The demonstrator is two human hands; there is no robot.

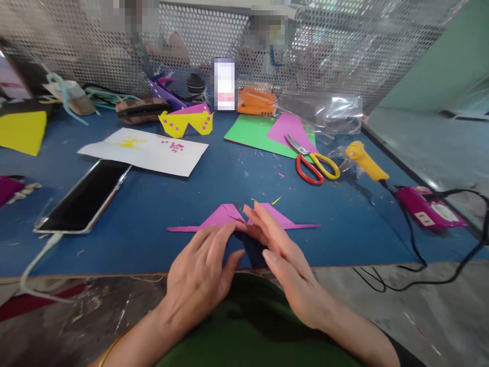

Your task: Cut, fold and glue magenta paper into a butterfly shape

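Note:
Close to the table's front edge lies a purple-pink paper cutout (pixel 220 215) with two peaked halves and a long thin strip at each end. My left hand (pixel 204 262) rests its fingertips on the middle of the lower edge, its thumb held apart. Beside it, my right hand (pixel 288 255) stands on edge with the fingers stretched out, touching the paper near the central notch. Neither hand appears to grip anything. The fingers hide the centre of the cutout. A thin yellow paper scrap (pixel 276 201) lies just behind the right half.
Red-and-yellow-handled scissors (pixel 310 171) lie partly on green paper (pixel 252 135). A yellow glue gun (pixel 365 160) and a magenta power strip (pixel 430 206) with cables sit right. Left are a phone (pixel 86 199), white paper (pixel 153 153) with bits, and a yellow mask (pixel 183 125).

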